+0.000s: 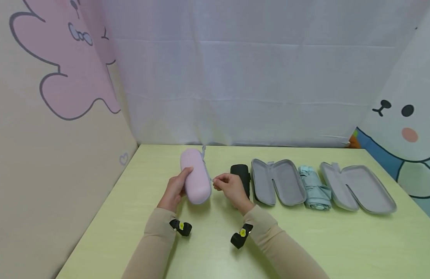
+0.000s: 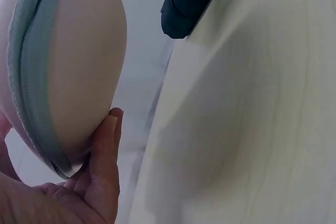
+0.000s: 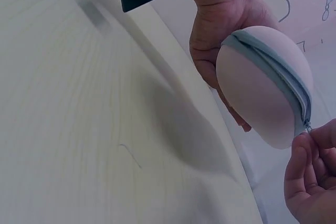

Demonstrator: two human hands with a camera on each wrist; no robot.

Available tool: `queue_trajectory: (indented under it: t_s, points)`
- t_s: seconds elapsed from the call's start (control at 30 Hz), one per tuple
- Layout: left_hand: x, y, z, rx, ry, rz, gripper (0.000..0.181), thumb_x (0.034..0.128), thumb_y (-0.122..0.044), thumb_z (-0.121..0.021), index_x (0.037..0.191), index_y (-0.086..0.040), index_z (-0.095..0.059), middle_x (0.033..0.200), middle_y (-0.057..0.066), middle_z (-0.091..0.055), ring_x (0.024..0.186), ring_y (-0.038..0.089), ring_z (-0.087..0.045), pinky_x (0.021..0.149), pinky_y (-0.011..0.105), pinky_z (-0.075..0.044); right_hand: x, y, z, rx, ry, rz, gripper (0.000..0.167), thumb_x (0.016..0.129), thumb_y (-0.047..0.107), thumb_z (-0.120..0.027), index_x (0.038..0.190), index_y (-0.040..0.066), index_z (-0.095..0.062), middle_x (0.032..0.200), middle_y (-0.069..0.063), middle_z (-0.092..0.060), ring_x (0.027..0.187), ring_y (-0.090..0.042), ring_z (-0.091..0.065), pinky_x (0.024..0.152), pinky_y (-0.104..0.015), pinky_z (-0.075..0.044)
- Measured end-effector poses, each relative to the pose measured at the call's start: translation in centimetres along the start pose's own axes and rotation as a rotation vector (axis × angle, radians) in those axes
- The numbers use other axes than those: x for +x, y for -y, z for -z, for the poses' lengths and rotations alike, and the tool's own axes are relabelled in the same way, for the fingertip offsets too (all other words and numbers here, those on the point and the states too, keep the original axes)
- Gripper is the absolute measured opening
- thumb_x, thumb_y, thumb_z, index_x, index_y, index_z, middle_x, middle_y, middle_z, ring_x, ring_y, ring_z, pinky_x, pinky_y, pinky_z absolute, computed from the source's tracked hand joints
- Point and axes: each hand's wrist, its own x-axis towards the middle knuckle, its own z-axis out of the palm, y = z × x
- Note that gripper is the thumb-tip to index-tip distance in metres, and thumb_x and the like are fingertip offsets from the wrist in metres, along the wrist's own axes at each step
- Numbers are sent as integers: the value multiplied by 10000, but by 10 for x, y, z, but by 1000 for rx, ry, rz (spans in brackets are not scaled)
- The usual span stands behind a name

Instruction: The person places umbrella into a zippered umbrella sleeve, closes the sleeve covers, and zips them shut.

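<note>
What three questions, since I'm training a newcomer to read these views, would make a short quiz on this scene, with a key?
1. Which hand pinches the zipper pull of the pink case?
2. True or false: the teal bundle lies between two open grey cases.
3. Fill in: in the head view, the black bundle lies to the ___ of the teal bundle.

Key: 1. The right hand. 2. True. 3. Left.

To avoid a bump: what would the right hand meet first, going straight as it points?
The right hand would likely meet the pink case, held in the left hand; depth is unclear.
</note>
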Motion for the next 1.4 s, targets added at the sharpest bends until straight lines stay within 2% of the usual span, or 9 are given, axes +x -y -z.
queue_trajectory:
  t_s: [0.2, 0.4, 0.5, 0.53, 0.7, 0.77, 0.9, 1.07, 1.4]
  points:
    - [-1, -2, -1, 62, 75, 17, 715, 753, -468, -703, 1197, 62, -520, 1068, 179, -616, 824, 191, -609, 701, 311, -499, -12, 20, 1, -49, 19, 26, 117, 859, -33, -622, 894, -143, -635, 770, -191, -647, 675, -165, -603, 681, -327, -526]
    - [0, 0, -2, 70, 64, 25, 716, 734, -456, -732, 1188, 62, -536, 1092, 186, -612, 857, 202, -606, 754, 340, -494, -19, 32, -1, -82, -4, 20, 116, 860, -43, -615, 893, -153, -626, 780, -205, -646, 691, -204, -617, 688, -332, -529]
    - [0, 1, -3, 47, 89, 27, 742, 733, -450, -744, 1215, 64, -512, 1121, 197, -601, 890, 214, -602, 787, 353, -484, -18, 30, 0, -81, -2, 27, 118, 861, -43, -613, 894, -155, -624, 783, -202, -646, 696, -211, -620, 683, -322, -529]
    - [-4, -2, -3, 40, 104, 30, 737, 749, -437, -738, 1230, 68, -499, 1139, 204, -592, 915, 226, -599, 811, 366, -478, -18, 28, 0, -78, 1, 31, 117, 861, -44, -611, 893, -156, -624, 782, -202, -646, 693, -205, -618, 680, -319, -529]
    - [-2, 1, -3, -49, 188, 61, 744, 794, -392, -721, 1299, 64, -420, 1216, 216, -537, 1013, 262, -562, 917, 405, -425, -17, 26, 2, -53, 27, 29, 118, 863, -50, -607, 897, -162, -620, 781, -202, -643, 679, -170, -604, 685, -322, -529]
    - [3, 4, -3, -88, 216, 84, 732, 804, -387, -712, 1314, 34, -397, 1223, 199, -526, 1020, 263, -554, 928, 411, -416, -17, 26, 2, -40, 38, 18, 117, 865, -53, -603, 900, -163, -617, 783, -198, -642, 683, -170, -603, 693, -325, -529]
    - [3, 5, -3, -109, 267, 97, 730, 828, -379, -690, 1340, 16, -350, 1239, 195, -508, 1037, 266, -545, 944, 427, -406, -16, 25, 3, -19, 43, 16, 112, 867, -55, -599, 900, -160, -620, 799, -206, -643, 707, -211, -612, 719, -368, -529]
    - [3, 6, -5, -95, 271, 84, 740, 837, -398, -674, 1351, 17, -339, 1249, 199, -500, 1060, 271, -533, 958, 428, -396, -15, 23, 4, -11, 62, 21, 121, 872, -43, -599, 909, -156, -622, 811, -218, -642, 723, -227, -617, 726, -380, -529]
    - [4, 7, -5, -154, 172, 61, 749, 788, -404, -721, 1326, -1, -390, 1228, 176, -532, 1022, 243, -560, 923, 387, -419, -15, 23, 3, 3, 39, -20, 135, 878, -35, -596, 923, -161, -617, 798, -196, -639, 717, -188, -603, 734, -377, -527]
